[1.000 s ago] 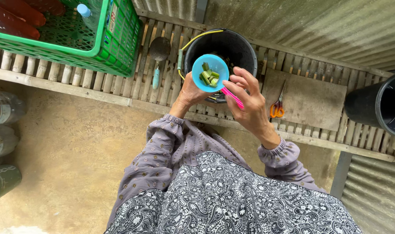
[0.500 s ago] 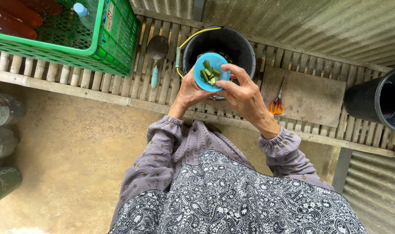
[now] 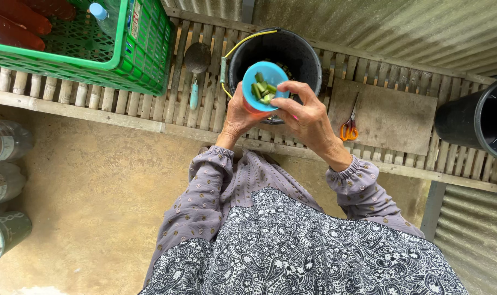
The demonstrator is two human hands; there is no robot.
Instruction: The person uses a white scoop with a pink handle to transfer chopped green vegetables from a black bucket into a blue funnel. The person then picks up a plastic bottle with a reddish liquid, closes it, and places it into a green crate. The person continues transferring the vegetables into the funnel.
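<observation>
Over the slatted bamboo table (image 3: 150,104), left hand (image 3: 238,114) and right hand (image 3: 307,117) clasp a small blue plastic cup (image 3: 265,86) of green pieces above the black bucket (image 3: 308,60); orange-handled scissors (image 3: 349,128) lie nearby.

A slatted bamboo platform (image 3: 150,104) ran along a corrugated metal wall (image 3: 379,27). Below the platform lay a bare concrete floor (image 3: 95,196). Daylight was soft and even.

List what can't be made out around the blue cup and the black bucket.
Head view only:
- Inside of the round black plastic bucket: mostly covered by the small blue plastic cup and both hands.
- Right hand: a pink sliver shows beneath it; the palm hides what it is.
- Left hand: fingers hidden behind the cup.
- Second black tub: cut by the right edge.
</observation>
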